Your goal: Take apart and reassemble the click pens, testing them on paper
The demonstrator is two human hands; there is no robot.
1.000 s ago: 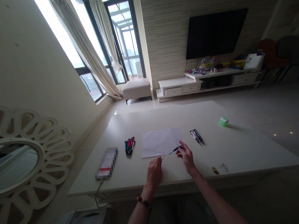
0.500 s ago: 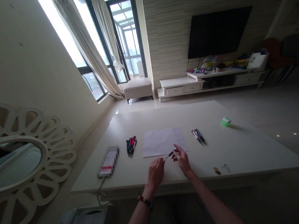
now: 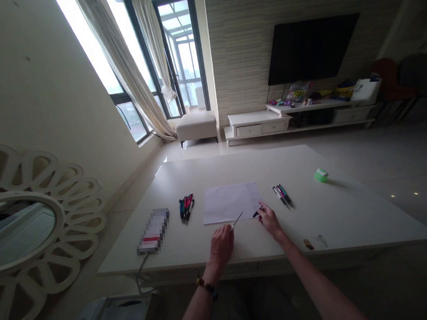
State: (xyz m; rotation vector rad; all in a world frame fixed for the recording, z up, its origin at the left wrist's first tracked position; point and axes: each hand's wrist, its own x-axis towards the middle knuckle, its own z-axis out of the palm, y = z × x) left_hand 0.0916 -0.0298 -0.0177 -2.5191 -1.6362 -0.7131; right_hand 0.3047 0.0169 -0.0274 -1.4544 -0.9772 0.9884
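Near the lower middle of the frame, a thin dark rod (image 3: 238,219) slants up and to the right out of the left hand (image 3: 222,242), its free tip over the near edge of the white paper (image 3: 231,202). The fingers of that hand are closed together around the rod's lower end, where a bit of white shows. Just to the right, a short black pen part (image 3: 256,214) is pinched in the fingertips of the right hand (image 3: 269,220), apart from the rod and by the paper's near right corner. Beaded, a bracelet (image 3: 206,286) circles the left wrist.

Left of the paper, on the white counter (image 3: 349,218), lies a cluster of pens (image 3: 186,208) with dark, blue and pink parts; to its right is a smaller group of pens (image 3: 282,195), side by side and slanted. Farther right sits a small green box (image 3: 321,175). At the left end of the counter is a pixelated device (image 3: 153,232) with a cable (image 3: 137,277) running down over the edge. Toward the lower right lie a small brown and dark item (image 3: 308,243) and a pale, looped one, too small to identify.
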